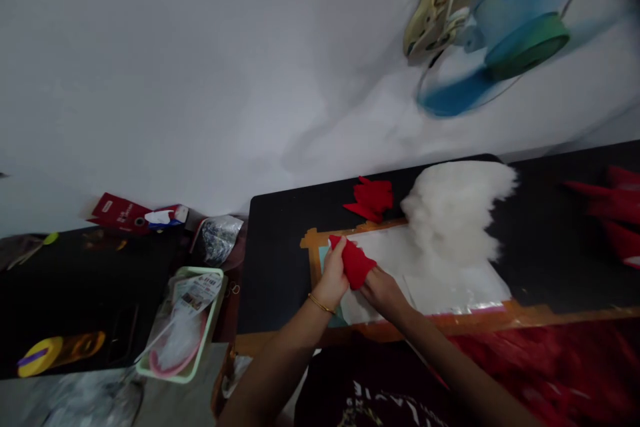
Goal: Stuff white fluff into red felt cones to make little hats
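A small red fabric piece [357, 263], shaped like a pouch, is held above the white sheet [425, 280] on the black table. My left hand [334, 280] is closed around its left side, with the thumb along the top. At the lower right edge of the pouch is my right hand [384, 292]; its fingertips are hidden by the fabric, so I cannot tell how they are set. A large heap of white stuffing [453, 213] lies on the sheet to the right. Behind my hands rests another red fabric piece [373, 199] with pointed ends.
More red fabric pieces [623, 213] lie at the far right. A wall fan [525, 47] hangs above. On the left are a pale green basket [214, 313] with plastic bags, a red box [117, 212] and a yellow-lidded bottle [43, 355]. Orange tape [530, 315] edges the table's front.
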Demonstrator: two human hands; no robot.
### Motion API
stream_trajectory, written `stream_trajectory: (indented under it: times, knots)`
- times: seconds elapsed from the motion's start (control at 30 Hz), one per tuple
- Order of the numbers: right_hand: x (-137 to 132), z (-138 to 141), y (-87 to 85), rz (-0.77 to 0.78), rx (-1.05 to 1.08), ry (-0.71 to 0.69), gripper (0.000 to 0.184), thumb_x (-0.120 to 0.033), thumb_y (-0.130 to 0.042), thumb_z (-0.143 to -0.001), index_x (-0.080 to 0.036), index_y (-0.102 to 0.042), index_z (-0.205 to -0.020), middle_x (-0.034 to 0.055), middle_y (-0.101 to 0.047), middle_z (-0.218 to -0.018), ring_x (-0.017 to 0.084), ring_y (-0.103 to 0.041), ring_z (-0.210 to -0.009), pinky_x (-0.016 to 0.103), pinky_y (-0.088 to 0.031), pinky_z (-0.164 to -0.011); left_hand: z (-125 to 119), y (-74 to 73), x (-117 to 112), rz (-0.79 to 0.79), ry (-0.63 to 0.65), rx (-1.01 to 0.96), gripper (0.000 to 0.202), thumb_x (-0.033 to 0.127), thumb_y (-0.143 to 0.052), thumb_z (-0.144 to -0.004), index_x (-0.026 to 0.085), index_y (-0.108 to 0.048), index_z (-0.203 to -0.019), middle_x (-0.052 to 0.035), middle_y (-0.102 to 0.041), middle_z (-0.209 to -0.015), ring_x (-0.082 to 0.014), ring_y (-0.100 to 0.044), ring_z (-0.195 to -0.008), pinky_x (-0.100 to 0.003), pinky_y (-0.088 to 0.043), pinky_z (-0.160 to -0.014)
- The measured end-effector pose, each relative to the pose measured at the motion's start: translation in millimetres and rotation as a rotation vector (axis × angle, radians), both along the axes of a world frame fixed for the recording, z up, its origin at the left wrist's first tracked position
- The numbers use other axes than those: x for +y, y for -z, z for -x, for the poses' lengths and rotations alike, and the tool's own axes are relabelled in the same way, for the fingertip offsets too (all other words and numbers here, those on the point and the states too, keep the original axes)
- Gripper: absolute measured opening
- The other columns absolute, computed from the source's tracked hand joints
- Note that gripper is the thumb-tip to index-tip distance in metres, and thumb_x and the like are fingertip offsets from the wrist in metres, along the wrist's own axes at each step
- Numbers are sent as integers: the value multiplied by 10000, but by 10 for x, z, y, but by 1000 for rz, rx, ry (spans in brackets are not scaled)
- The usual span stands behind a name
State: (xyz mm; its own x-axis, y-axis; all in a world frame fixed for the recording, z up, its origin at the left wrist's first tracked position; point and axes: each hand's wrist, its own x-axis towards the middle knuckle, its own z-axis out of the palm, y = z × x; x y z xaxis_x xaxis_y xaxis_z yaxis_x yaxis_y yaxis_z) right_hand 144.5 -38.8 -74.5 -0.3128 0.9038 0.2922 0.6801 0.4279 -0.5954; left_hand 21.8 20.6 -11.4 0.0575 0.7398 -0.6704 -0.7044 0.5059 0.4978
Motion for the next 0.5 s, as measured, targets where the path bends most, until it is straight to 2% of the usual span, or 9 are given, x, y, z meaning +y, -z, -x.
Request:
stream_trajectory:
  times: [0.1, 0.2, 0.3, 0.4, 0.5]
  knots:
    - [2, 4, 8, -79, 23, 68, 417, -252, -398, -907, -90, -573, -1249, 149, -599, -1188, 221, -585, -1103, 338, -538, -928, 38, -37, 31, -39, -27, -44, 408, 440, -811, -708, 132, -625, -901, -64, -668, -814, -179, -657, -740, -295, -540, -752]
    - [9, 50, 64, -155, 7, -5, 464, -243, -373, -922, -84, -545, -1322, 157, -578, -1245, 222, -549, -1185, 354, -511, -982, 3, -100, -67, -141, 25, -72, 439, 482, -778, -752, 164, -608, -1002, -75, -681, -938, -193, -670, -825, -310, -546, -786]
    - [31, 72, 135, -146, -13, -48, 454, -226, -376, -913, -77, -574, -1294, 161, -584, -1242, 223, -551, -1184, 357, -515, -971, -63, -114, -168, -193, 75, -28, 434, 447, -797, -745, 165, -594, -1006, -76, -677, -967, -192, -672, -831, -320, -550, -800]
    - [96, 61, 112, -80, 30, -41, 404, -226, -420, -880, -86, -633, -1192, 158, -615, -1180, 228, -579, -1136, 360, -522, -957, -97, -36, -160, -131, 70, -36, 408, 443, -792, -750, 154, -586, -951, -78, -678, -907, -195, -674, -791, -333, -554, -798]
    - [151, 14, -85, 110, 169, 9, 341, -263, -452, -892, -120, -648, -1131, 121, -650, -1072, 198, -630, -1011, 318, -542, -906, -58, 82, -37, 49, -41, -11, 348, 472, -697, -831, 147, -599, -907, -82, -680, -862, -180, -668, -746, -318, -556, -779]
